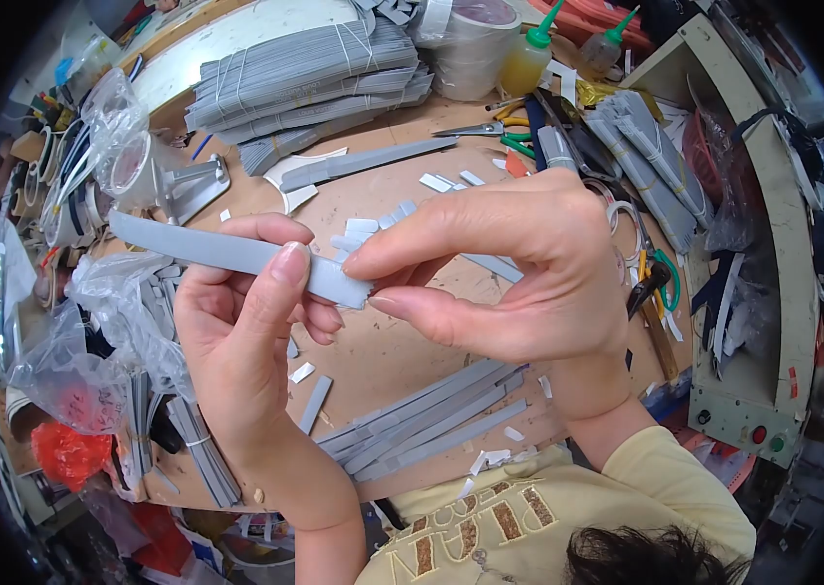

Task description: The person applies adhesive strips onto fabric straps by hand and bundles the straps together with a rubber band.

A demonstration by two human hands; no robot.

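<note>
A grey flat strip [207,246] with one rounded end is held above the table, slanting down to the right. My left hand [256,292] is closed on its middle, thumb on top and fingers beneath. At the strip's right end, which looks jagged, my right hand [519,263] pinches the edge between thumb and forefinger. Small pale grey pieces [361,226] lie on the table behind the strip. Closer to my body, several long grey strips [421,419] lie side by side.
Tied stacks of grey strips [309,78] stand at the back, near a bottle with a green nozzle [527,58]. Scissors [470,129] lie behind my right hand. A metal frame [772,244] borders the right side. Plastic bags [71,361] and bundled strips [202,448] crowd the left.
</note>
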